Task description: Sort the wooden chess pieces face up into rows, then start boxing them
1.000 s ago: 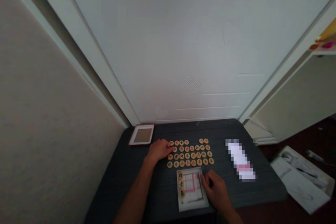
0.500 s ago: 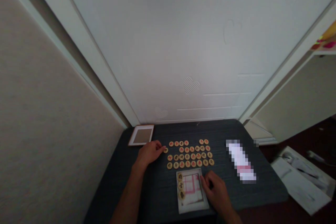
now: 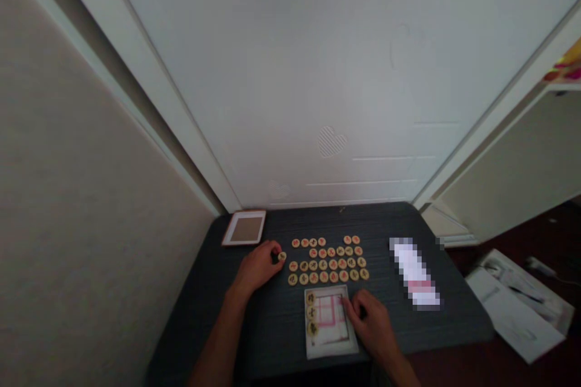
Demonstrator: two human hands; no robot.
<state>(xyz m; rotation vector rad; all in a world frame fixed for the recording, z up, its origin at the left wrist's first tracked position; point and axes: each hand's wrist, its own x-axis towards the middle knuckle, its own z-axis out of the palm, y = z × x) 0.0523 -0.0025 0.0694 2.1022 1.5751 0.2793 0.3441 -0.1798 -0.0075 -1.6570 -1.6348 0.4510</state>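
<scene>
Between the thumb and fingertips of my left hand (image 3: 262, 266) is a round Chinese chess piece (image 3: 282, 256), held left of the rows. Several more wooden pieces with red or black characters, such as this red-marked piece (image 3: 333, 276), lie face up in rows on the dark table (image 3: 267, 338). A shallow white box (image 3: 331, 351) stands in front of them, with three black-marked pieces, one of them this middle piece (image 3: 311, 313), along its left side. My right hand (image 3: 370, 320) is curled against the box's right edge, thumb on the rim.
A box lid with a white border (image 3: 245, 230) lies at the table's back left. On the right is a blurred-out white, elongated object (image 3: 415, 272). A white door panel (image 3: 281, 103) rises behind the table. An open white box (image 3: 521, 308) sits lower down at the right.
My left hand has drawn the piece slightly left, away from the rows. My right hand stays at the box's edge. The view has shifted a little.
</scene>
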